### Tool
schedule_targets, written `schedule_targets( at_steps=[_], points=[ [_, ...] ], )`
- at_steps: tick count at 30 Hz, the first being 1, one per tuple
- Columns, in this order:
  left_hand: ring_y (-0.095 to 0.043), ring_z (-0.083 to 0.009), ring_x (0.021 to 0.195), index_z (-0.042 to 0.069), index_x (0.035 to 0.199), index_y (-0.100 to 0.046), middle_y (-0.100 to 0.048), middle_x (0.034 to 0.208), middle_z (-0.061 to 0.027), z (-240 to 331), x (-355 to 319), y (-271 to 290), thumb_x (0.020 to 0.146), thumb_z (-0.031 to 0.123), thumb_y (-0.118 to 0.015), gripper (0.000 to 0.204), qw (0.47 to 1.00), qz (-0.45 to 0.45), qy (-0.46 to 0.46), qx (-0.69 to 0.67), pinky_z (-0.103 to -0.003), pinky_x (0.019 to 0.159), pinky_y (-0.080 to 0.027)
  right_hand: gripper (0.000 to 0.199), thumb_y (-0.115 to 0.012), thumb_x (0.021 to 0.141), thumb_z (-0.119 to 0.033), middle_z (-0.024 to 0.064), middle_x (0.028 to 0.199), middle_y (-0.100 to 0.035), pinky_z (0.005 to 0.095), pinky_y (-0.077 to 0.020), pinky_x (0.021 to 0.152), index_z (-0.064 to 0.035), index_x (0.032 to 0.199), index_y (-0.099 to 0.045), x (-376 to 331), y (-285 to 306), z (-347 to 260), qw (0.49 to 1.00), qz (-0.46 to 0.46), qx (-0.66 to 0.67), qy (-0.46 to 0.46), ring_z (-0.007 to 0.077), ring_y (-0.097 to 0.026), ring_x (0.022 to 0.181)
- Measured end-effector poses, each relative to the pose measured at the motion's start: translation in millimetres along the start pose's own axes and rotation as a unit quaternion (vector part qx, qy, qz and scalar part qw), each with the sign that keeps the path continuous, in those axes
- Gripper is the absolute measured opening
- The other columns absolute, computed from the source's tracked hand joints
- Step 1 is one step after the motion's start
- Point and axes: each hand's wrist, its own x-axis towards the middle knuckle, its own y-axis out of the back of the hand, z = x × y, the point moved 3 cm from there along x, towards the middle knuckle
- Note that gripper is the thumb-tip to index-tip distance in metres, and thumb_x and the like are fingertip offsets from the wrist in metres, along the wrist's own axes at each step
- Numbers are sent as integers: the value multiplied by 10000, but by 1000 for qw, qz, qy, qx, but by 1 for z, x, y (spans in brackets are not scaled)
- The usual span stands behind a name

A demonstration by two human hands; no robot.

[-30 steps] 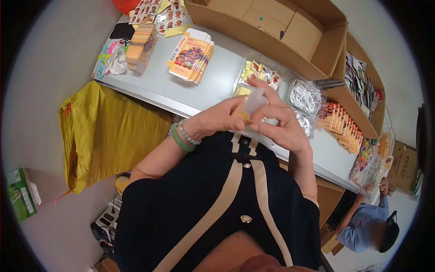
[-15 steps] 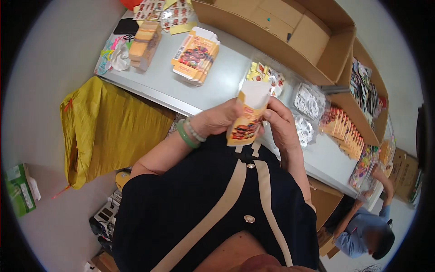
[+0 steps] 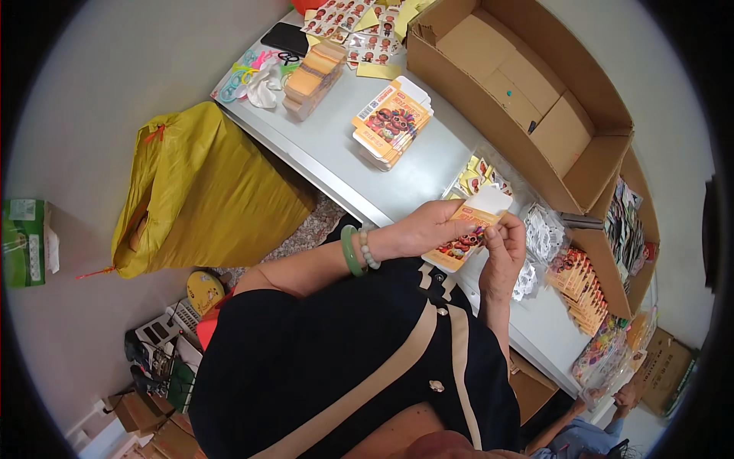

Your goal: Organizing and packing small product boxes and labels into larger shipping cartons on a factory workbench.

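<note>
A small orange carton point(image 3: 459, 251) with cartoon figures on its face is held in front of my chest, its white flap point(image 3: 489, 200) raised at the top. My left hand point(image 3: 428, 228) grips its left side, the thumb lying across the printed front. On the opposite edge, my right hand point(image 3: 505, 249) pinches the carton near the flap, with the other fingers curled. The back of the carton and what is inside are hidden. Beyond my hands, a stack of flat matching cartons point(image 3: 393, 122) lies on the grey table point(image 3: 325, 138).
A bundle of orange cards point(image 3: 314, 76) stands left of the stack, by a black phone point(image 3: 285, 38). Sticker sheets point(image 3: 373, 47), a large cardboard box point(image 3: 566, 145), white packets point(image 3: 544, 233) and a row of orange cartons point(image 3: 581, 287) line the table. A co-worker's hand point(image 3: 625, 396) is lower right.
My view has turned, shifting the table's contents rightward and down. The carton now tilts more to the right, and my left thumb has come across its front. Both hands keep hold.
</note>
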Motion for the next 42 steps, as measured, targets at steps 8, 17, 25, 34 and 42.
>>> schedule_targets(
  at_steps=[8,17,25,34,42],
  points=[
    [-518,-103,1027,-51,1379,-245,-531,1187,-92,-8,-4,6,948,121,-481,521,991,-10,-23,132,-252,881,-439,278,-568,856,-25,71,1030,-603,256,-418,841,5,1128,-522,-12,-4,-5,997,49,-43,37,136,-554,929],
    [-566,-91,893,-27,1255,-436,-591,1024,-76,7,-21,0,849,-30,-572,429,973,110,-122,160,-221,778,-468,115,-615,806,-38,10,814,-573,219,-413,670,8,911,-614,-4,4,-17,994,-29,-100,-26,89,-510,730],
    [-536,-51,894,19,989,-507,-536,928,-13,2,-13,6,870,-10,-553,131,997,-70,39,14,-212,782,-465,188,-680,728,-28,37,802,-583,256,-420,703,-5,912,-649,-19,14,-35,958,-117,-254,60,123,-528,757],
    [-568,-79,925,11,1129,-427,-586,1035,-94,-2,-9,-8,868,-34,-520,281,996,46,-43,-65,-216,779,-467,215,-668,764,-25,89,991,-602,283,-459,746,2,963,-590,-20,10,-39,951,-80,-269,129,165,-564,825],
    [-551,-99,972,-4,1269,-348,-570,1101,-118,-2,-12,-11,869,-47,-524,439,999,5,-3,40,-218,821,-460,106,-638,792,-57,70,897,-605,261,-444,712,15,867,-620,-6,1,-44,967,-98,-235,18,128,-553,799]
  ],
)
